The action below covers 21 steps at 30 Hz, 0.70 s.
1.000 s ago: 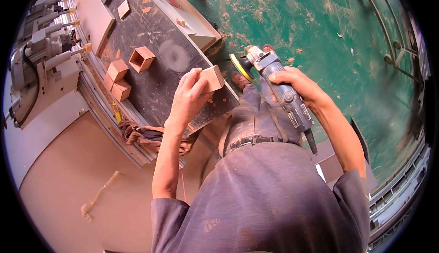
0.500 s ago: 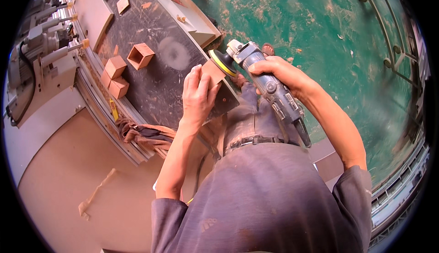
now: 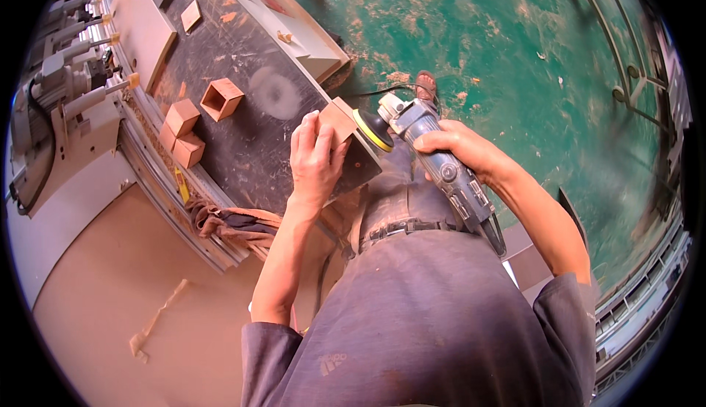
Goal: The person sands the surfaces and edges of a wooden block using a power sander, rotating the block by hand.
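My left hand point(image 3: 315, 158) grips a small reddish wooden box point(image 3: 339, 118) at the edge of a dark, scratched tabletop point(image 3: 246, 150). Its thumb is hidden behind the box. In my right hand point(image 3: 465, 150) is an angle grinder point(image 3: 446, 169), fingers wrapped round its dark body. The grinder's round black pad with a yellow rim point(image 3: 373, 130) faces the box's right side, close beside it; a slight gap seems to separate them. Farther left on the tabletop lie an open-ended wooden box point(image 3: 222, 99) and several similar boxes point(image 3: 183, 117) grouped together.
A bunched brown cloth point(image 3: 220, 222) lies at the table's near left corner, by metal rails point(image 3: 165, 197). Machinery with motors point(image 3: 70, 76) lines the left side. A wheeled metal frame point(image 3: 625, 47) stands on the dusty green floor point(image 3: 507, 54) at right. A cord runs behind the grinder.
The grinder has shifted right and slightly down, drawing its pad back from the wooden box it overlapped before. My left hand stays on the box with little movement.
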Motion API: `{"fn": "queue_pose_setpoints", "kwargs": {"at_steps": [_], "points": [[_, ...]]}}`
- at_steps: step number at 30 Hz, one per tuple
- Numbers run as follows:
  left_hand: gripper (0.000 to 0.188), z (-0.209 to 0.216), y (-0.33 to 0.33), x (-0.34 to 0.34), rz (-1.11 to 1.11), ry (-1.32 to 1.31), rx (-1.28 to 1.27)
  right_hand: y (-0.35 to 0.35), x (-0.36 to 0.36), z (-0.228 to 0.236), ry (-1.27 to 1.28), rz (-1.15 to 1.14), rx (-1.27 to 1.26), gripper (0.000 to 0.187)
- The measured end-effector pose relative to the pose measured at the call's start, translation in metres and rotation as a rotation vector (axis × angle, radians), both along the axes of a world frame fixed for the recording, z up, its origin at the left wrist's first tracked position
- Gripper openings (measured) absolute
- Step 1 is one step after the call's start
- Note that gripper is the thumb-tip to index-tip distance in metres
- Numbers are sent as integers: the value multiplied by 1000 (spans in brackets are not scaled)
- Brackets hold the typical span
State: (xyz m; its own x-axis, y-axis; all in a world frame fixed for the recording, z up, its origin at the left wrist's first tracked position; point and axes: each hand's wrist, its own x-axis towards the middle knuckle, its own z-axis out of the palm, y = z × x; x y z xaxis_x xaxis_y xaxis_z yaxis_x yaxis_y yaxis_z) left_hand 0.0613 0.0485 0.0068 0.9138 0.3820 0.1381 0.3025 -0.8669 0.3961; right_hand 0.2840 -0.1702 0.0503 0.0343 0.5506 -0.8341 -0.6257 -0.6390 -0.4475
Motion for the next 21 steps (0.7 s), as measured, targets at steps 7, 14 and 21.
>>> {"fn": "queue_pose_setpoints", "kwargs": {"at_steps": [7, 14, 21], "points": [[44, 0, -1, 0, -9, -10, 9, 5, 5, 3, 3, -77, 41, 41], [42, -1, -1, 0, -7, -10, 5, 37, 13, 21, -48, 25, 101, 36], [42, -2, 0, -1, -2, -8, 7, 6, 0, 21, -63, 11, 90, 41]]}}
